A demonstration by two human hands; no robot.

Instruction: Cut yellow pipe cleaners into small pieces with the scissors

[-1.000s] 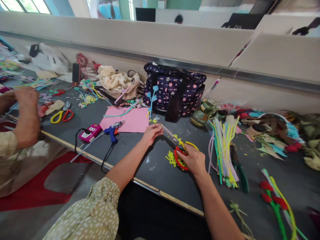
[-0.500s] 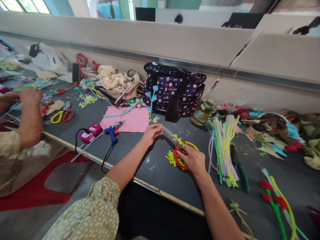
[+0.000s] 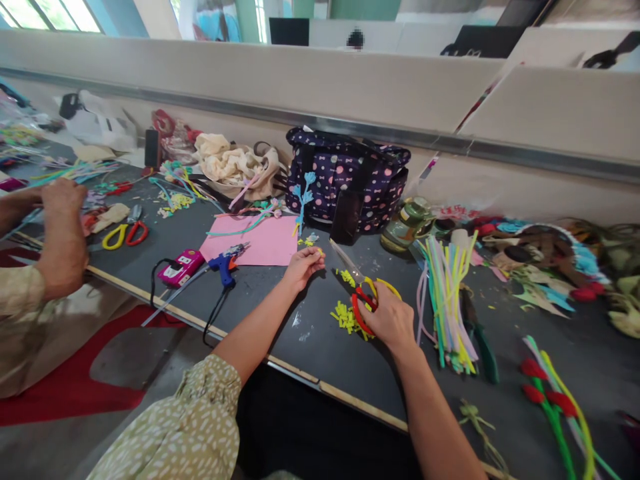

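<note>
l. hand (image 3: pixel 304 267) is over the bench (image 3: pixel 270 307), roughly midway btwn its front & back edges, fingertips pressed together & pinching a small yellow bit (image 3: pixel 319 251) (too tiny to make out properly). r. hand (image 3: pixel 393 317), to its right, is curled round the handle loops, one red & one yellow, of the scissors (image 3: pixel 356 275); metal blades point up-left twd the bench's back edge, tips nr the l. fingertips but apart from them. yellow pipe-cleaner clippings (image 3: pixel 345 317) lie in a loose heap on the bench, under & beside the handles, w/ a few more nr the blades.

right of the r. hand: a bundle of pastel pipe cleaners (image 3: pixel 453 297), a green-handled tool (image 3: pixel 485 353) just beside it, & nearer the front edge some red-tipped green stems (image 3: pixel 554 410).

left of the l. hand: pink sheet (image 3: pixel 270 243), blue glue gun (image 3: pixel 223 267) at its front edge, magenta box (image 3: pixel 183 268) (w/ cord) nr the bench's front edge, then a second pair of scissors (image 3: pixel 117 236). along the back edge: dark patterned bag (image 3: pixel 380 180), phone (image 3: pixel 347 219) upright against it, blue pipe-cleaner flower (image 3: pixel 304 197) at its left, greenish jar (image 3: pixel 407 225) at its right. far left, a co-worker's hand (image 3: pixel 63 200) is nr the front edge; can't tell what it holds.
</note>
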